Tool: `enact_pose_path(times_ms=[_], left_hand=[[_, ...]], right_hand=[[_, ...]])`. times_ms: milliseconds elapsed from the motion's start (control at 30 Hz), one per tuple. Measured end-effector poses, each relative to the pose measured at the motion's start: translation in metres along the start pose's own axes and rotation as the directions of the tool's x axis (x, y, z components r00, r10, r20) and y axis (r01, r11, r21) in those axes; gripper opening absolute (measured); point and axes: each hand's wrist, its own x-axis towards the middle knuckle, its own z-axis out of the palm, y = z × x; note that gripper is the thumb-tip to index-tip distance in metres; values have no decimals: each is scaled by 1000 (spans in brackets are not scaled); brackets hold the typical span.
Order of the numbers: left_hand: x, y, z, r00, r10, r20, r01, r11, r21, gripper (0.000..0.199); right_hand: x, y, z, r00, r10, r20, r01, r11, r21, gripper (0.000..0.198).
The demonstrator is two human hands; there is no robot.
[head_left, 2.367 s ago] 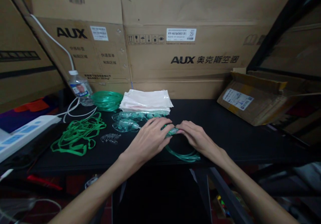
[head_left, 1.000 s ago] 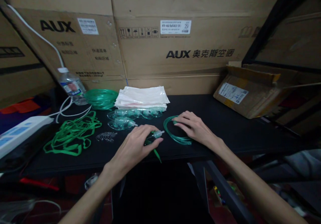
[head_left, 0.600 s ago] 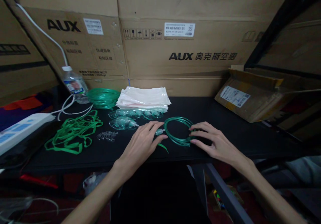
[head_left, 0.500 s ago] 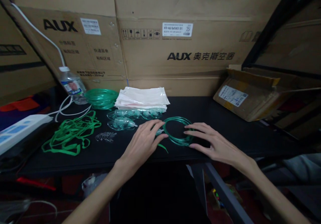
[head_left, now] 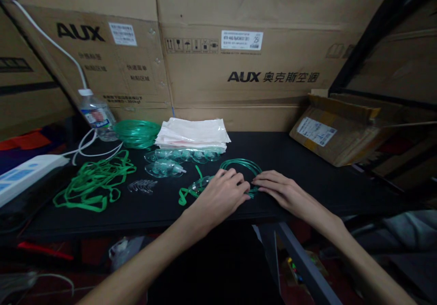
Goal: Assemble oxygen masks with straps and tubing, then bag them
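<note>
A coil of thin green tubing (head_left: 241,161) lies near the front of the black table. My left hand (head_left: 223,191) reaches over its near left side, fingers curled closed on the tubing. At the coil's right edge, the fingers of my right hand (head_left: 282,189) are pressed together on the loops; the thumb is mostly hidden. Left of my left hand lies a clear green-tinted breathing mask (head_left: 198,185) with a green elastic strap (head_left: 183,196), partly covered by that hand. Another such mask (head_left: 165,169) rests farther left, beside small clear bent pieces (head_left: 142,186).
Behind stand a stack of white plastic bags (head_left: 193,132), a row of masks (head_left: 184,154), and a bigger green tubing coil (head_left: 136,134). Tangled green straps (head_left: 97,180), a power strip (head_left: 30,177) and a bottle (head_left: 99,116) are left. An open carton (head_left: 331,129) stands right.
My left hand has moved right, from beside the mask onto the coil, uncovering the mask and strap. My right hand's fingers have drawn together at the coil's edge.
</note>
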Motion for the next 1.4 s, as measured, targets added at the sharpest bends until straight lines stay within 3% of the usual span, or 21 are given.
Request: enact_pose_path(times_ms=[267, 500, 667, 800, 1033, 1233, 1400], left_hand=[[-2, 4, 4, 997, -78, 10, 78, 996, -32, 19], [2, 9, 3, 990, -139, 9, 139, 981, -132, 15], [6, 7, 3, 994, -107, 10, 107, 976, -190, 22], [9, 6, 9, 996, -86, 37, 91, 981, -171, 16], [5, 21, 6, 996, -60, 71, 67, 992, -104, 9], [-6, 38, 1, 998, 1, 56, 4, 997, -82, 18], [-8, 42, 4, 1000, 0, 9, 1, 994, -113, 12]], right_hand=[[3, -17, 6, 997, 39, -59, -41, 999, -29, 21], [-2, -33, 6, 994, 68, -84, -66, 997, 33, 33], [-11, -36, 6, 988, 85, -126, -72, 992, 102, 36], [-14, -39, 8, 988, 72, -136, -54, 990, 131, 36], [-32, -37, 14, 975, 30, -220, -24, 999, 30, 31], [-56, -45, 25, 977, 13, -212, -14, 1000, -5, 50], [-61, -51, 27, 947, -5, -320, 30, 997, 71, 59]])
